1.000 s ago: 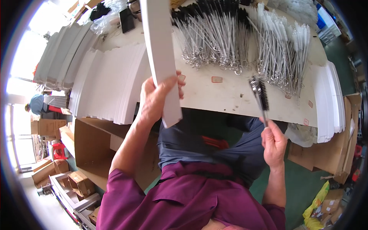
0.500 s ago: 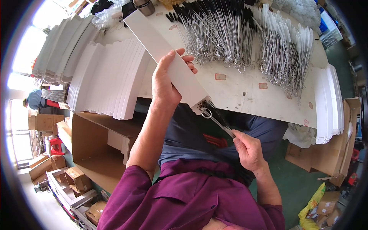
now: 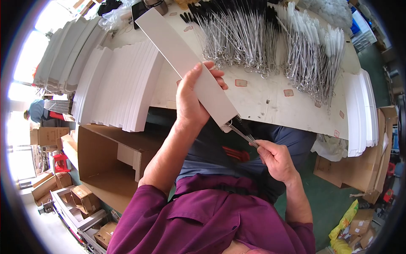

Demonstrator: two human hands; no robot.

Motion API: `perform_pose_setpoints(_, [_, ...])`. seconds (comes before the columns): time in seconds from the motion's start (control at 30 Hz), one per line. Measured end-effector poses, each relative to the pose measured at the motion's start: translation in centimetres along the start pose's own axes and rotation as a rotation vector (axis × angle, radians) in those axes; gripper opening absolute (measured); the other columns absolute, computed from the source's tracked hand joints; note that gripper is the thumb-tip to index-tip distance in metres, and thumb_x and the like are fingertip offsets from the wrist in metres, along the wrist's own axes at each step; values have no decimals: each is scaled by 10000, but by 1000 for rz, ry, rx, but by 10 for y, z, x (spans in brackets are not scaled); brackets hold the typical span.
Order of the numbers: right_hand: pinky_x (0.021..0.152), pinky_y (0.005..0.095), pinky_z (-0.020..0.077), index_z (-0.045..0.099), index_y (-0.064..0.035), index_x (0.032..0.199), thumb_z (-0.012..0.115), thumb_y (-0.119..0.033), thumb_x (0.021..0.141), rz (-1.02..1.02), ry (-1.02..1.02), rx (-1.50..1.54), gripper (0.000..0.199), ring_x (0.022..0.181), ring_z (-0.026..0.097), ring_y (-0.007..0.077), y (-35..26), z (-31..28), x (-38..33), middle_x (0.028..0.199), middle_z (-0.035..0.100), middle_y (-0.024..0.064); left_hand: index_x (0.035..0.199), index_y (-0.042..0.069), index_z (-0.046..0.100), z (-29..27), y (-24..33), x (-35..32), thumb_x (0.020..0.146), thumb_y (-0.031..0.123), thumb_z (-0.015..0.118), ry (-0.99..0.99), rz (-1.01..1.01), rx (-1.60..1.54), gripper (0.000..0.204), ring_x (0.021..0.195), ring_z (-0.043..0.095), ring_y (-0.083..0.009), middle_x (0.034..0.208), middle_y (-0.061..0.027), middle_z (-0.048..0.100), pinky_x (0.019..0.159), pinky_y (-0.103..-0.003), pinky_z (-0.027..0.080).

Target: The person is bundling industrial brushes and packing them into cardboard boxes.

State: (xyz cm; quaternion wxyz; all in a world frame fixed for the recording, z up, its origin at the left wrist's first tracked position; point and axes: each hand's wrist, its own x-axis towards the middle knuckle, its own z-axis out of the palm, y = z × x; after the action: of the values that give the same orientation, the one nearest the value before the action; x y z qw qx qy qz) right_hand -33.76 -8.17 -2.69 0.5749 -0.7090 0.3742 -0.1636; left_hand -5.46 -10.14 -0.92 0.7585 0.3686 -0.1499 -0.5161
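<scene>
A long narrow white box [image 3: 182, 55] slants over the table's front edge, with my left hand [image 3: 192, 95] wrapped round its lower half. Its near end is open and points down to the right. Several wire-handled brushes [image 3: 247, 137] enter that end; their bristled parts are mostly hidden inside, with a little black bristle showing at the opening. My right hand [image 3: 277, 160] pinches the wire stems outside the box. On the table [image 3: 260, 95] beyond lie a heap of black-tipped wire brushes [image 3: 241, 46] with ring ends toward me and a heap of white-bristled brushes [image 3: 315, 59].
Stacked white boxes [image 3: 118, 84] fill the table's left side, with more white cartons [image 3: 361, 112] at the right edge. An open brown carton [image 3: 99, 154] stands below left, another brown carton [image 3: 374, 165] at right. A metal cup [image 3: 156, 5] sits at the back. A person [image 3: 37, 111] is far left.
The brushes have gone deeper into the box, and the ring that showed at its mouth is now mostly hidden. My left hand and the box have shifted slightly right and down.
</scene>
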Motion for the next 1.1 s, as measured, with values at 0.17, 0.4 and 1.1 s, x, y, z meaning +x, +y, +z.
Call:
perform_pose_setpoints(0.17, [733, 323, 537, 588, 8, 1359, 591, -89, 1045, 27, -32, 23, 329, 763, 673, 182, -21, -3, 21, 831, 691, 118, 1235, -28, 559, 4, -25, -19, 1026, 381, 582, 4, -54, -4, 460, 872, 661, -292, 1028, -213, 671, 852, -452, 553])
perform_pose_setpoints(0.4, [905, 381, 573, 543, 1, 1368, 825, -173, 865, -134, 122, 80, 602, 1014, 747, 314, -29, 18, 54, 1089, 720, 220, 1353, -31, 472, 13, -44, -42, 1070, 450, 497, -21, -41, 134, 559, 993, 676, -311, 1099, -220, 684, 961, -465, 535])
perform_pose_setpoints(1.1, [860, 483, 553, 657, -1, 1096, 859, -310, 768, -155, -247, -533, 494, 975, 698, 412, -46, -25, 59, 1025, 723, 213, 1099, 30, 598, -8, -13, -65, 687, 125, 801, -850, 398, 1748, 469, 779, 686, -359, 854, -137, 649, 700, -459, 554])
